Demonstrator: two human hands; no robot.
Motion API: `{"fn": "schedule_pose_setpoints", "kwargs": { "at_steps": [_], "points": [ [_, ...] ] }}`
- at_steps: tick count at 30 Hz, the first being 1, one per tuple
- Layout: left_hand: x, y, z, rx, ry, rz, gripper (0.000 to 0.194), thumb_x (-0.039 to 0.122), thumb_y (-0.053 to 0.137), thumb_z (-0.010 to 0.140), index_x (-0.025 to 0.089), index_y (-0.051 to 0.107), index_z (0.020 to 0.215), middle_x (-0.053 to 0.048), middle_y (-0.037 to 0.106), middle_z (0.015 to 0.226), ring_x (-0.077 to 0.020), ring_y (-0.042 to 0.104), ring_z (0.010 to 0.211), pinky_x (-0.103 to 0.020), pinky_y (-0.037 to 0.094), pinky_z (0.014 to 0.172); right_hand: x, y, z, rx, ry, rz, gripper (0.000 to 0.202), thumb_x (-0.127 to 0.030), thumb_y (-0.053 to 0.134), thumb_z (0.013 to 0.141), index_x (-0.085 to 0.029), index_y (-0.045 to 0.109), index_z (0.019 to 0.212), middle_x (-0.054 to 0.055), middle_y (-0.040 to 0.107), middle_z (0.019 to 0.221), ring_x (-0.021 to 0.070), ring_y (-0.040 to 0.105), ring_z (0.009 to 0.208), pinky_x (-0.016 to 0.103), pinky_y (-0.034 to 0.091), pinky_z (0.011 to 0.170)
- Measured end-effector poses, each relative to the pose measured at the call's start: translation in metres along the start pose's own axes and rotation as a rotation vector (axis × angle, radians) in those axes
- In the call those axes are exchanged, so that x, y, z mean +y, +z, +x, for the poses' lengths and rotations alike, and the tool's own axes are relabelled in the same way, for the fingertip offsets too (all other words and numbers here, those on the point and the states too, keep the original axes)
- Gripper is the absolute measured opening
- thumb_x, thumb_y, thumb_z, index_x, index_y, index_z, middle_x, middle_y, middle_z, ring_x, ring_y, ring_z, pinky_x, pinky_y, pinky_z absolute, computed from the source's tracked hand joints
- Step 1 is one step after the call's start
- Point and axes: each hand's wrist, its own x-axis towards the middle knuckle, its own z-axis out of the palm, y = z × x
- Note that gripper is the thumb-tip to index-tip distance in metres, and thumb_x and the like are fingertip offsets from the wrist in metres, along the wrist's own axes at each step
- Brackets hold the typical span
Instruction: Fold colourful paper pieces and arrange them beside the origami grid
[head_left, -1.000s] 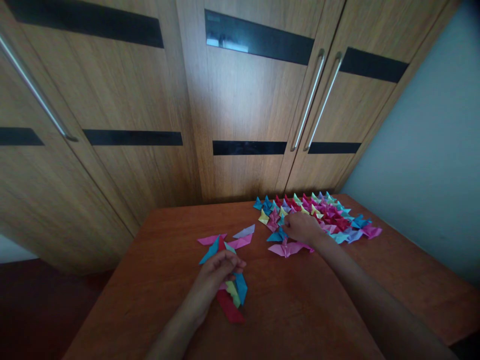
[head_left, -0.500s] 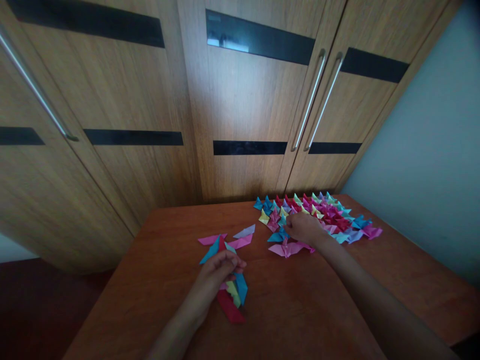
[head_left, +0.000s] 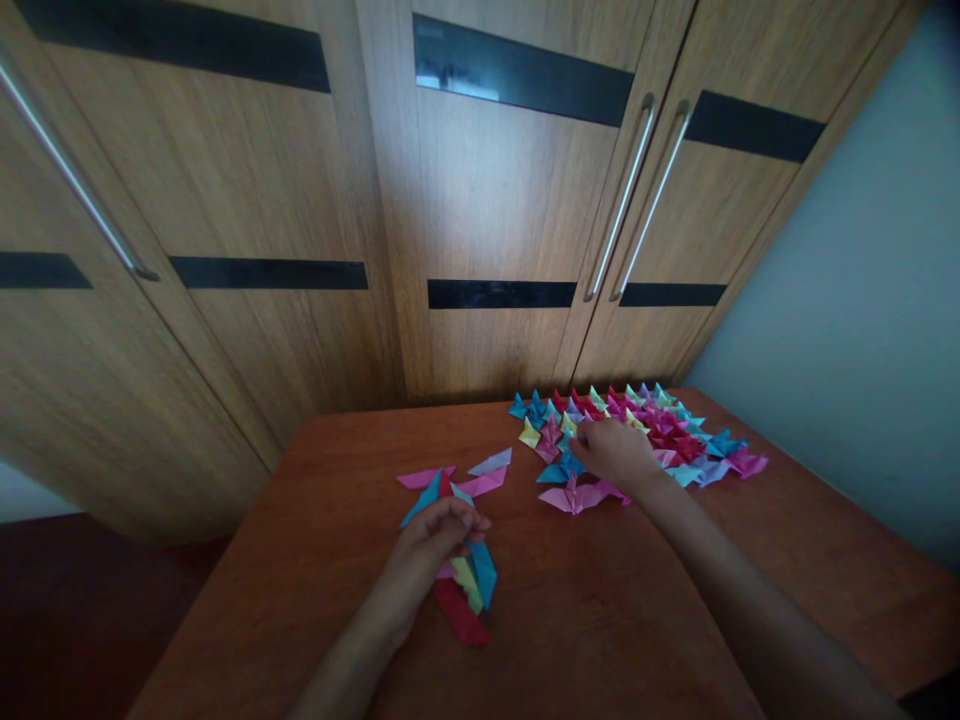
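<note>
Rows of small folded paper figures [head_left: 679, 440] in pink, red, blue, yellow and lilac stand at the table's back right. My right hand [head_left: 613, 452] is closed over the left part of these rows, its fingertips at a light blue figure [head_left: 566, 440]; whether they grip it is hidden. Nearer the middle, flat folded paper pieces [head_left: 461, 612] lie in a loose pile. Above this pile hovers my left hand [head_left: 442, 530], fingers curled together, with anything between them too small to make out. A pink winged figure [head_left: 576, 495] sits between the hands.
The brown wooden table [head_left: 345, 500] stands against a wooden wardrobe [head_left: 495, 200] with metal handles. A pale wall [head_left: 847, 350] borders the right side. A pink strip [head_left: 424, 479] and a lilac strip [head_left: 490, 462] lie behind the pile.
The view has shifted very slightly. My right hand's fingertips have moved a little at the light blue figure; my left hand stays over the pile.
</note>
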Motion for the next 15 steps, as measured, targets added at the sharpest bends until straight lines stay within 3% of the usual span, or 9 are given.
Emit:
{"fn": "schedule_pose_setpoints", "kwargs": {
  "at_steps": [4,8,11,15],
  "points": [
    [-0.001,-0.016,0.005,0.047,0.057,-0.012,0.022,0.040,0.059,0.081,0.018,0.064,0.082,-0.006,0.069,0.091,-0.0193,0.062,0.082,-0.027,0.045,0.072,-0.020,-0.006,-0.020,0.043,-0.062,0.135,0.038,-0.039,0.035,0.091,-0.019,0.067,0.091,0.010,0.068,0.090,0.0222,0.063,0.084,0.027,0.040,0.065],
    [0.000,-0.038,0.013,0.219,0.169,0.174,0.022,0.041,0.059,0.080,0.020,0.063,0.081,-0.005,0.068,0.088,-0.0224,0.062,0.084,-0.030,0.045,0.075,-0.058,0.006,-0.064,-0.075,-0.340,0.399,0.028,-0.036,0.044,0.088,-0.023,0.062,0.106,0.004,0.068,0.087,0.0189,0.063,0.083,0.024,0.039,0.067],
    [-0.006,-0.056,0.021,0.344,0.263,0.433,0.021,0.039,0.061,0.077,0.023,0.064,0.090,-0.006,0.068,0.096,-0.0263,0.061,0.093,-0.033,0.043,0.082,-0.085,0.025,-0.097,-0.208,-0.495,0.511,0.053,-0.042,0.060,0.075,-0.026,0.049,0.124,0.005,0.066,0.103,0.0227,0.062,0.089,0.028,0.041,0.071],
    [-0.021,-0.068,0.030,0.428,0.346,0.820,0.034,0.035,0.060,0.076,0.020,0.060,0.107,-0.009,0.062,0.111,-0.0291,0.055,0.107,-0.040,0.039,0.094,-0.108,0.047,-0.108,-0.199,-0.425,0.493,0.072,-0.041,0.064,0.069,-0.027,0.037,0.134,0.010,0.058,0.117,0.0282,0.060,0.096,0.034,0.043,0.074]
  ]
}}
